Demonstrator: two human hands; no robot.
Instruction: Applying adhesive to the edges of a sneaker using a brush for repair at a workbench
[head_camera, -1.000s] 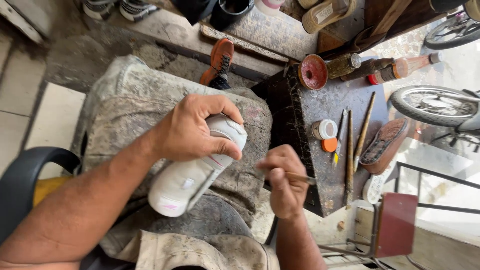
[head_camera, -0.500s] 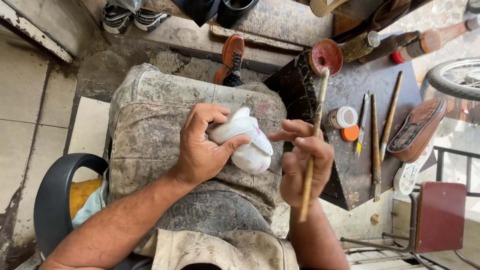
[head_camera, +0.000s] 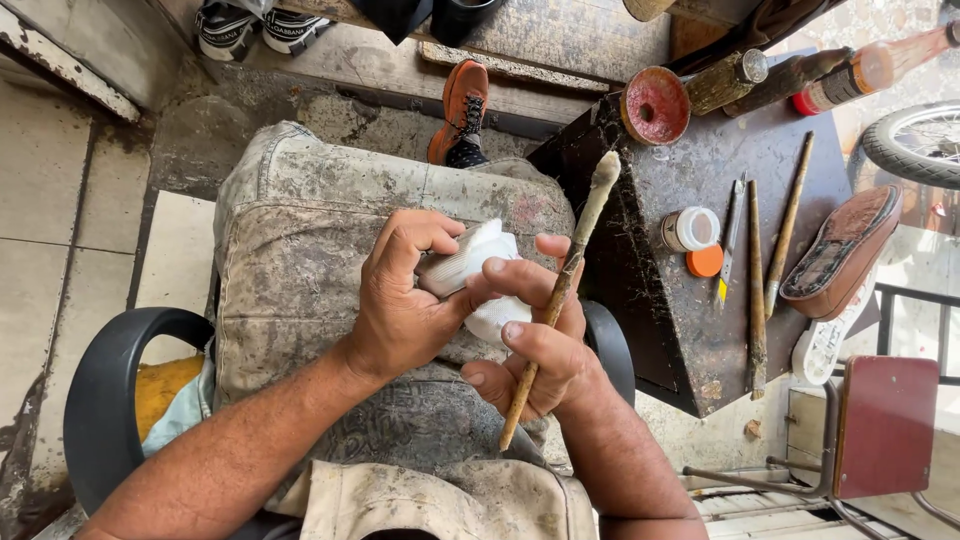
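Observation:
My left hand is wrapped around a white shoe held over my lap, its fingers curled across the upper. My right hand grips a long wooden-handled brush between its fingers, bristle tip pointing up and away from me, while the thumb and forefinger also touch the white shoe. Both hands meet over my stained grey trousers. Most of the shoe is hidden by the two hands.
A dark stained work table stands at right with a small white jar, an orange lid, several long tools, a red tin, bottles and a brown shoe. An orange shoe lies ahead; a red stool lower right.
The view has shifted and the white shoe has been turned end-on and pulled tighter into my left hand. My right hand has moved in and raised the brush upright against the shoe.

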